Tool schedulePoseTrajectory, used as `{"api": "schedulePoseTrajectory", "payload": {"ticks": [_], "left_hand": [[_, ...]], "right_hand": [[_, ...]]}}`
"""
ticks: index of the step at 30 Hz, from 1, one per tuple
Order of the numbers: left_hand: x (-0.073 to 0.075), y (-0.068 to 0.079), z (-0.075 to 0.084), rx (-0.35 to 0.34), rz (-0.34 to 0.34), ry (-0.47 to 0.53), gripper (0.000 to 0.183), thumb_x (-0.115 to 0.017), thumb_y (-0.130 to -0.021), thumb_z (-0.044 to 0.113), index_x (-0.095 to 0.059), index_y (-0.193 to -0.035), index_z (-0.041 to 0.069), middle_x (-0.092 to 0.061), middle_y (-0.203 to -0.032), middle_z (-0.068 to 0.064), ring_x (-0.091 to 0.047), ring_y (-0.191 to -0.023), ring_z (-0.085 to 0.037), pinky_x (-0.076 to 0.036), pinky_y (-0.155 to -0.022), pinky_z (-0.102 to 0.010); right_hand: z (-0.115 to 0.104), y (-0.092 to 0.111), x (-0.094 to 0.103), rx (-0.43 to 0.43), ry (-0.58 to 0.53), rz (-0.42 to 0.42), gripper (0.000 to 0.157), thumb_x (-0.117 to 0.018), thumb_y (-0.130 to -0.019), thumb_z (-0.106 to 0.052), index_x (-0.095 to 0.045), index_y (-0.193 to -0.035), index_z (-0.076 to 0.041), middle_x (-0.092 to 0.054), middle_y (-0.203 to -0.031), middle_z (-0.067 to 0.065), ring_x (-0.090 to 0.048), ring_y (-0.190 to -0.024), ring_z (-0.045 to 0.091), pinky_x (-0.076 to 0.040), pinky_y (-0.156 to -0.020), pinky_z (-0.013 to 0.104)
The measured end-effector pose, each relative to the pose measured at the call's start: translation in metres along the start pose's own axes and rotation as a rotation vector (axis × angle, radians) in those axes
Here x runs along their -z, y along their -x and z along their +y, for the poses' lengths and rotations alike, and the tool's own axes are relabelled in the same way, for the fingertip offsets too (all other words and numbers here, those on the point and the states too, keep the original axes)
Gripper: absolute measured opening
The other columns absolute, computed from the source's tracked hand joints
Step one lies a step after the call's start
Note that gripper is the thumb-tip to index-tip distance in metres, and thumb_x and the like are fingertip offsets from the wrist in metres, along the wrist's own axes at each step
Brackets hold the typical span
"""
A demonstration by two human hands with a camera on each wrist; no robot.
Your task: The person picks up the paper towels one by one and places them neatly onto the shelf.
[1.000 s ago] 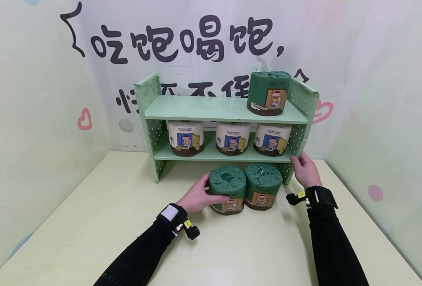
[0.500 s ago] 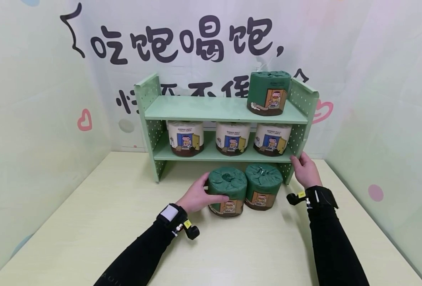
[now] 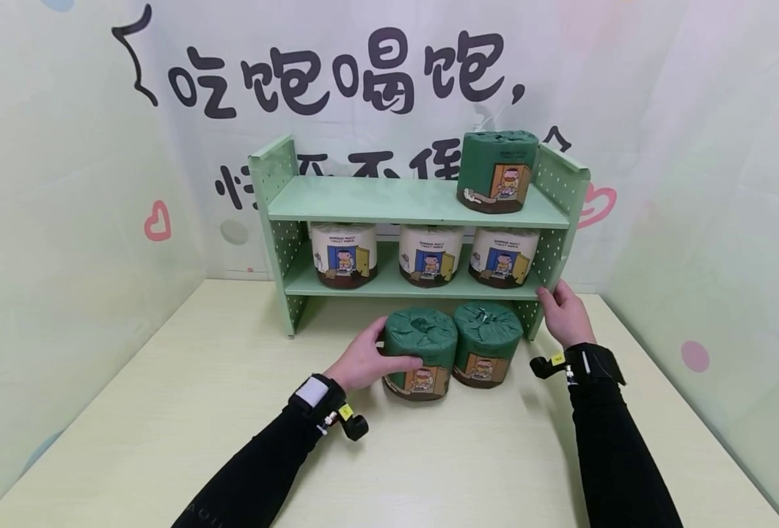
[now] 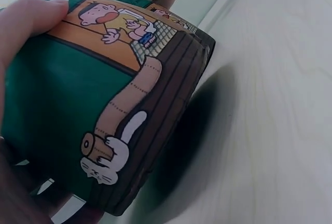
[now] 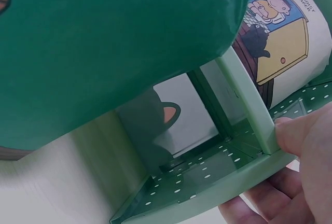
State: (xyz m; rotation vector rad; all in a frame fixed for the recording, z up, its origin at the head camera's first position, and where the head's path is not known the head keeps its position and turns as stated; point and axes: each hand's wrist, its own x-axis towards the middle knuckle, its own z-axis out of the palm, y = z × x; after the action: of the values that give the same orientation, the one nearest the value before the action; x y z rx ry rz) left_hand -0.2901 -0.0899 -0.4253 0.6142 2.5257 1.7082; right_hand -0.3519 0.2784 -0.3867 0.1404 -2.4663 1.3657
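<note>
- White rolls (image 3: 344,257), three along the middle board of the green shelf (image 3: 350,198), read "BAMBOO MOIST TOILET PAPER" above a cartoon of a seated figure and a yellow door
- On the back wall (image 3: 337,136), big black characters read 吃饱喝饱, with a second line partly hidden by the shelf
- Left hand (image 3: 361,361) wraps the nearer green roll (image 3: 419,345), thumb across its printed front, before the shelf; whether its base fully touches the table (image 3: 429,469) is hard to tell
- Its wrapper shows a white cat with a paper roll
- Right hand (image 3: 566,317) pinches the shelf's right end, at the middle board's front corner
- Another green roll (image 3: 487,345) stands just beside the held one, partly blocking the shelf's lower opening
- Upper green roll (image 3: 497,172) sits at the top board's right end
</note>
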Motion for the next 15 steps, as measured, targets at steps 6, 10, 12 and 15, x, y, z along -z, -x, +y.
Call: {"api": "schedulePoseTrajectory", "payload": {"ticks": [6, 10, 12, 15], "left_hand": [[0.001, 0.001, 0.005, 0.019, -0.003, 0.015, 0.091, -0.089, -0.072, 0.044, -0.042, -0.146, 0.022, -0.054, -0.130, -0.001, -0.049, -0.116, -0.019, -0.043, -0.098, -0.051], [0.002, 0.002, 0.009, 0.032, -0.009, 0.032, 0.088, -0.087, -0.076, 0.035, -0.040, -0.148, 0.018, -0.052, -0.132, -0.005, -0.048, -0.117, -0.023, -0.044, -0.097, -0.052], [0.002, 0.003, 0.014, 0.032, -0.013, 0.039, 0.087, -0.086, -0.078, 0.030, -0.038, -0.149, 0.015, -0.052, -0.133, -0.008, -0.048, -0.117, -0.024, -0.046, -0.096, -0.050], [0.004, 0.011, 0.032, 0.023, -0.025, 0.050, 0.085, -0.084, -0.080, 0.025, -0.037, -0.149, 0.011, -0.053, -0.132, -0.010, -0.050, -0.115, -0.023, -0.048, -0.094, -0.047]], "right_hand": [[0.000, 0.001, 0.001, -0.004, -0.005, -0.001, 0.047, -0.041, -0.109, -0.029, -0.039, -0.150, -0.006, -0.049, -0.138, 0.022, -0.042, -0.126, 0.037, -0.030, -0.105, 0.060], [0.000, 0.001, 0.001, -0.008, -0.007, -0.002, 0.047, -0.041, -0.109, -0.030, -0.039, -0.150, -0.007, -0.049, -0.138, 0.021, -0.041, -0.126, 0.036, -0.030, -0.105, 0.060], [0.000, 0.001, 0.001, -0.008, -0.010, -0.003, 0.047, -0.041, -0.109, -0.031, -0.038, -0.150, -0.007, -0.049, -0.139, 0.021, -0.041, -0.126, 0.036, -0.030, -0.105, 0.060], [-0.001, 0.001, 0.001, -0.010, -0.016, -0.006, 0.047, -0.041, -0.109, -0.031, -0.038, -0.151, -0.008, -0.049, -0.139, 0.020, -0.041, -0.126, 0.035, -0.030, -0.105, 0.060]]}}
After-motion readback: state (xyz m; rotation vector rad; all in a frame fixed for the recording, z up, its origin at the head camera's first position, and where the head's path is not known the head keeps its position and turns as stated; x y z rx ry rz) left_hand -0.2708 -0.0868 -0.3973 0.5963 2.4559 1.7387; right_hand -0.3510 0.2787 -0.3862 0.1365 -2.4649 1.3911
